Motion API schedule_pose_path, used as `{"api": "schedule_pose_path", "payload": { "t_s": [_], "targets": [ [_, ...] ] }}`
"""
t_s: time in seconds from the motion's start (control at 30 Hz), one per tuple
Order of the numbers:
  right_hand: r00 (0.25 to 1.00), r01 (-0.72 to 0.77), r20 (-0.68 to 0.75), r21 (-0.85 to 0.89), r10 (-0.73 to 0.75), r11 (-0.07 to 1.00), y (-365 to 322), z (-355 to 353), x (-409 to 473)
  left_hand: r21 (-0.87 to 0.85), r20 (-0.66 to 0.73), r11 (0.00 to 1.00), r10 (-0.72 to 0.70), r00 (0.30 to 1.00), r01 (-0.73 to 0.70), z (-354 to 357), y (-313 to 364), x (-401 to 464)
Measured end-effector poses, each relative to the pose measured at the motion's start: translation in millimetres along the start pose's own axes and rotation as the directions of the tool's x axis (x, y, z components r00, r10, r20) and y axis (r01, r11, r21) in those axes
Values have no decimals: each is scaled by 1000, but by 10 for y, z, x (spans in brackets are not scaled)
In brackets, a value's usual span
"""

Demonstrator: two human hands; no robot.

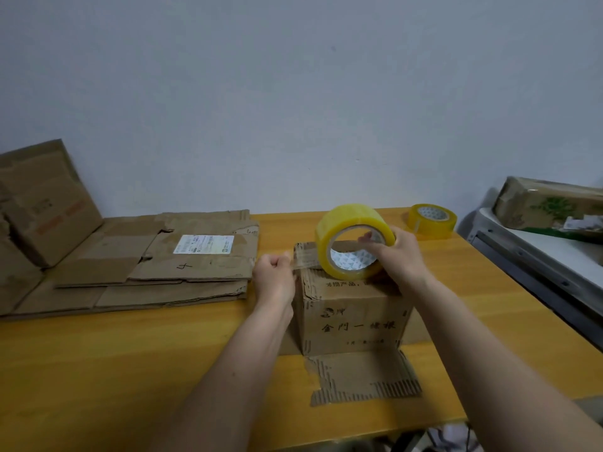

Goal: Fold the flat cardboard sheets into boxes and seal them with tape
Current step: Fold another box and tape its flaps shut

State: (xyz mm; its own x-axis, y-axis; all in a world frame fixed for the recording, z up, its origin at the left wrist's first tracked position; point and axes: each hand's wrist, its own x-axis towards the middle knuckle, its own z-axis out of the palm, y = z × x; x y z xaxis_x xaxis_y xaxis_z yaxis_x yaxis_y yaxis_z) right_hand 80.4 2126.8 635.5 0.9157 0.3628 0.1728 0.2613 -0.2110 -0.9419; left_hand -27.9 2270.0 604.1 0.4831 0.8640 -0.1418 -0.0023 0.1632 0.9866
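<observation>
my right hand (396,256) grips the big yellow tape roll (354,239), fingers curled through its core, holding it on edge on top of the box (352,318). my left hand (275,277) is clenched at the box's upper left corner, pinching the free end of the clear tape strip (305,261) that runs from there to the roll.

i take the box as my landmark. behind it a plain pale wall (293,93) fills most of what i see. under it lies an orange-yellow wooden table (130,370). to the box's left, on the table, is a stack of flat cardboard sheets (146,272); the top one carries a white label and a handwritten "4". further left of the box, more worn cardboard (45,203) leans up toward the wall.

to the box's right, off the table edge, stands a grey-white unit (538,265) with a taped carton printed with green leaves (551,207) on top of it; i cannot tell what is in it.

the box itself stands upright with dark printed characters on its near face. its near bottom flap (365,376) lies flat on the table toward me, torn so the corrugation shows. behind and right of the box, a second smaller yellow tape roll (430,220) rests on the table.
</observation>
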Motion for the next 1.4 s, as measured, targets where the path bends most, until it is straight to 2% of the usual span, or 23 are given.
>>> {"api": "schedule_pose_path", "payload": {
  "t_s": [0.23, 0.4, 0.57, 0.7, 0.77, 0.83, 0.93, 0.97, 1.03, 1.1, 1.13, 1.17, 1.2, 1.27, 1.3, 1.33, 1.37, 1.4],
  "targets": [
    [980, 159, -102, -116, -171, 980, -79, 80, 2, 42, -37, 997, 71, 997, -69, 15, 41, -1],
    [983, 146, -86, -164, -162, 975, -66, 103, 9, -4, -13, 999, -39, 999, 39, -66, -77, 25],
    [994, 86, -52, -157, -95, 984, -44, 123, -17, -112, -1, 990, -81, 997, 81, -149, -66, 30],
    [991, 125, -27, -202, -133, 971, -64, 134, -50, -135, 17, 988, -73, 997, 74, -182, -89, 25],
    [991, 128, -13, -202, -134, 971, -71, 136, -67, -13, 15, 999, -48, 999, 49, -171, -158, 16],
    [994, 109, 6, -184, -110, 977, -68, 133, -74, 171, 32, 984, 46, 998, -51, -149, -237, -31],
    [993, 113, 35, -185, -109, 976, -56, 103, -75, 449, 119, 848, 256, 959, -282, -118, -303, -63],
    [993, 118, 45, -188, -111, 975, -50, 90, -73, 527, 161, 792, 261, 952, -307, -113, -307, -57],
    [993, 113, 56, -201, -103, 973, -38, 66, -75, 634, 212, 722, 180, 960, -275, -122, -273, -50],
    [994, 103, 52, -206, -94, 973, -30, 52, -78, 746, 232, 619, 104, 967, -246, -141, -267, -37],
    [994, 103, 51, -206, -95, 973, -28, 53, -82, 765, 228, 599, 95, 969, -239, -153, -273, -36],
    [994, 105, 53, -209, -96, 972, -26, 56, -87, 739, 221, 627, 120, 968, -247, -166, -277, -37],
    [994, 107, 57, -214, -97, 971, -23, 56, -91, 660, 220, 700, 167, 961, -273, -176, -252, -59],
    [994, 104, 62, -218, -93, 970, -13, 54, -92, 399, 306, 828, 285, 908, -394, -186, -151, -115],
    [994, 99, 62, -216, -88, 971, -7, 53, -92, 299, 423, 838, 311, 851, -456, -181, -91, -150],
    [995, 95, 63, -210, -84, 973, 0, 53, -89, 281, 559, 814, 292, 776, -509, -166, -47, -180],
    [995, 93, 65, -203, -81, 975, 3, 55, -89, 339, 666, 752, 233, 709, -566, -155, -27, -196],
    [994, 94, 67, -197, -82, 976, 2, 56, -91, 452, 719, 637, 153, 678, -624, -146, -18, -189]
  ]
}}
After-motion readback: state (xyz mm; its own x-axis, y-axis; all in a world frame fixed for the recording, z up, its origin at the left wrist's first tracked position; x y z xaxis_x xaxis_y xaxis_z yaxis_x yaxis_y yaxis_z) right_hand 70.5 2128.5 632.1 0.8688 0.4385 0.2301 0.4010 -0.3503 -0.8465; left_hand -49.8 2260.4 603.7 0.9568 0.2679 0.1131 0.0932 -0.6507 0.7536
